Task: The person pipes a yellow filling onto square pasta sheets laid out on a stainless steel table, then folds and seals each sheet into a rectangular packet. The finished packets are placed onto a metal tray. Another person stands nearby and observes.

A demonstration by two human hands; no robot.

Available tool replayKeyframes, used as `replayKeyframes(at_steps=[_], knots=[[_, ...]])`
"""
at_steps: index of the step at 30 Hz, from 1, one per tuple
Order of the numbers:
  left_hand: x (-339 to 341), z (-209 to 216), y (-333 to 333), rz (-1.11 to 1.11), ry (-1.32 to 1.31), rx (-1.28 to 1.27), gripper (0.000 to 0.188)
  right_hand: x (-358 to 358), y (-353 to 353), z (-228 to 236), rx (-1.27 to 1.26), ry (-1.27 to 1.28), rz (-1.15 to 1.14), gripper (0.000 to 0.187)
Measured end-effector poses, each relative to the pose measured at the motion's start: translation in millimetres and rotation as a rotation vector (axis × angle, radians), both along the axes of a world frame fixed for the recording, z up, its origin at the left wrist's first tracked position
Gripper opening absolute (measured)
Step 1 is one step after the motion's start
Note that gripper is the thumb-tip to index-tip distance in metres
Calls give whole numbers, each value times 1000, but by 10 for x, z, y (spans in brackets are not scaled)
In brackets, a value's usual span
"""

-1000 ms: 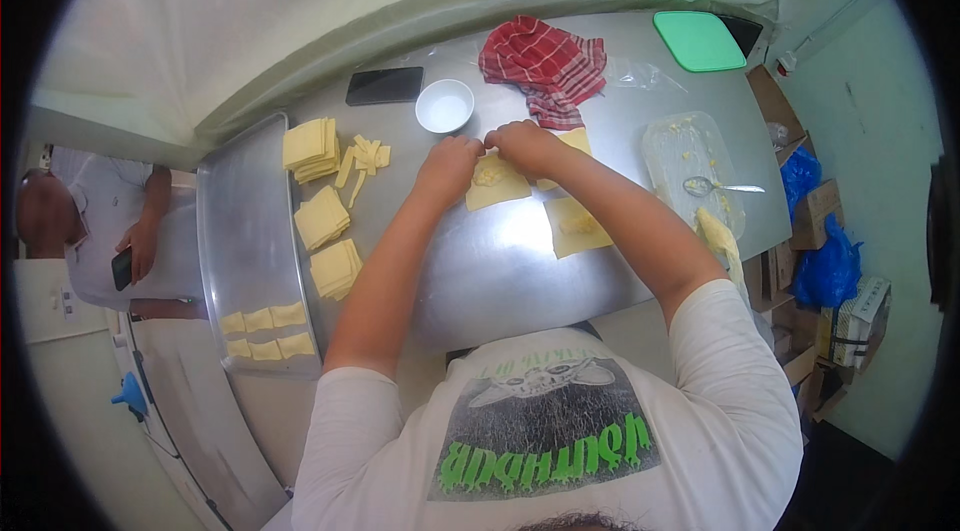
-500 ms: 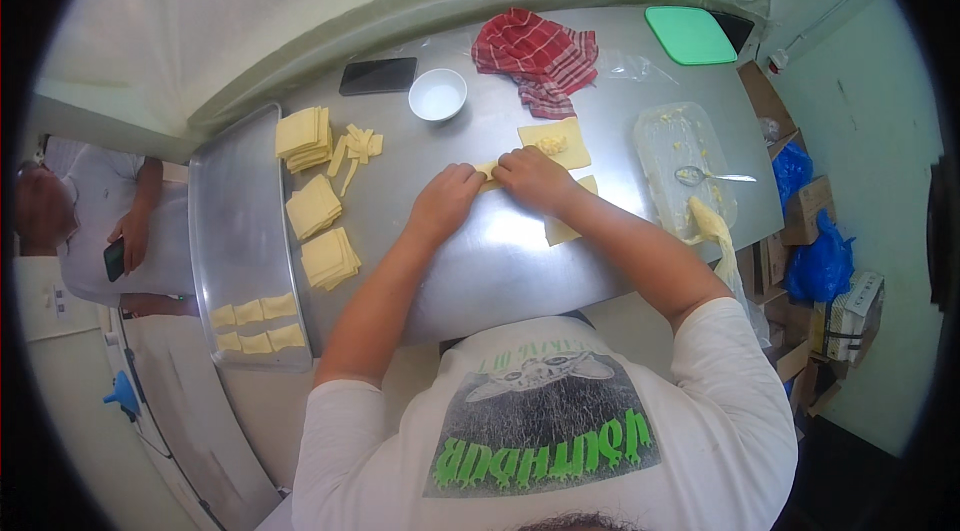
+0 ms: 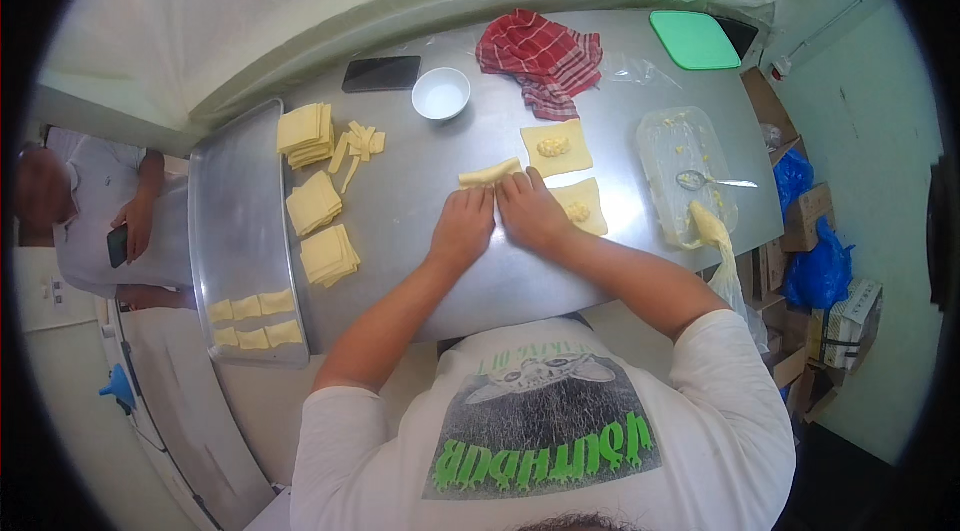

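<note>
A folded strip of yellow dough (image 3: 490,173) lies on the steel table. Side by side at its near edge are my left hand (image 3: 466,223) and my right hand (image 3: 530,215), fingers bent and pressed together on the dough, thumbs close to each other. Two flat dough squares sit to the right. The farther square (image 3: 570,163) carries a mound of pale, lumpy filling (image 3: 553,146); the nearer square (image 3: 595,214) also has filling and is partly behind my right hand.
Stacked dough squares (image 3: 314,203) and dough strips (image 3: 360,143) lie left, beside a metal tray (image 3: 240,241) holding several small pieces. Behind are a phone (image 3: 382,74), white bowl (image 3: 441,94), red cloth (image 3: 540,56) and green lid (image 3: 695,39). Right: filling tub (image 3: 655,176), spoon (image 3: 730,182). A person stands left.
My hands have drawn closer together and nearer to me, uncovering the dough, which shows as a folded strip. The filling on the nearer square now shows beside my right hand.
</note>
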State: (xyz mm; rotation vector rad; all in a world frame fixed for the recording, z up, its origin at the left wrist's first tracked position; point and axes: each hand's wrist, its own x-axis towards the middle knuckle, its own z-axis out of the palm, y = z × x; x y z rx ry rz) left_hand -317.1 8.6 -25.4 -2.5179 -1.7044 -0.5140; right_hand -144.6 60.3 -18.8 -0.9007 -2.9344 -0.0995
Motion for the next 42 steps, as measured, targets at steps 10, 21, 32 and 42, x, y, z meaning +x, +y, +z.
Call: replayKeyframes(at_steps=[10,21,32,42], knots=[[257,-5,-239,214,-62,-155,56,55,-204,-9,-131,148,-154,57],[224,-5,-274,221,26,-189,62,107,-217,-31,-123,129,-162,63],[152,-51,-322,186,-121,-193,69,64,-240,15,-149,87,-169,69],[114,-20,-373,218,-226,-159,79,221,-177,34,-81,225,-226,66]])
